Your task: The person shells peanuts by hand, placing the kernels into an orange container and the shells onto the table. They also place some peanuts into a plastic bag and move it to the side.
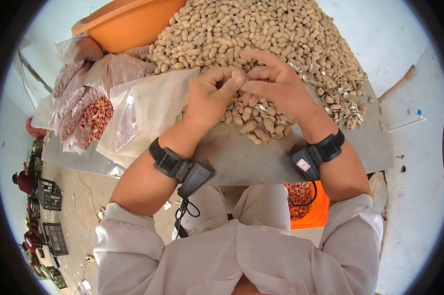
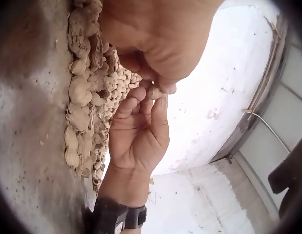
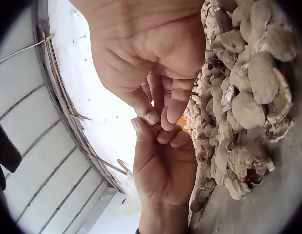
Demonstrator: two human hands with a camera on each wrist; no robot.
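My left hand and right hand meet fingertip to fingertip over the front of a large heap of unshelled peanuts. Between them they pinch one small peanut, its pale shell showing at the thumb tips in both wrist views. From the head view the fingers mostly hide it. Just below the hands lies a small cluster of peanuts on the grey tabletop. Split, empty shells are piled to the right of my right hand.
Plastic bags of reddish shelled peanuts lie on the left, beside a flat clear bag. An orange basin stands behind them. Below the table edge is an orange container with red kernels. Black crates stand on the floor.
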